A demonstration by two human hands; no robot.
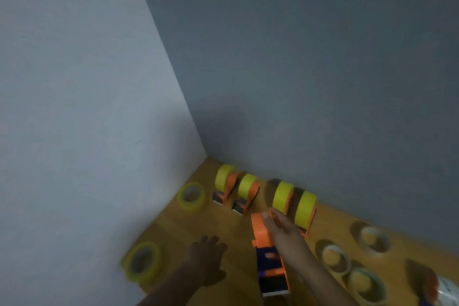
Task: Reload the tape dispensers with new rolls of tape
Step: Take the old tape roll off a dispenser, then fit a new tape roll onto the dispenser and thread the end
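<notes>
right hand (278,225) on orange dispenser (267,253), loaded dispensers (264,194)

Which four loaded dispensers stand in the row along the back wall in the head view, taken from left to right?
First yellow-roll dispenser → second yellow-roll dispenser → third yellow-roll dispenser → fourth yellow-roll dispenser.

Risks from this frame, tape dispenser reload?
1. The right hand grips the empty orange dispenser right beside the loaded dispensers along the wall; a swing might topple one.
2. The dispenser's cutter end faces the person; the forearm crosses close to it, so a scrape looks possible.
3. The left hand hovers open, away from the clear roll; a one-handed hold may slip.
</notes>
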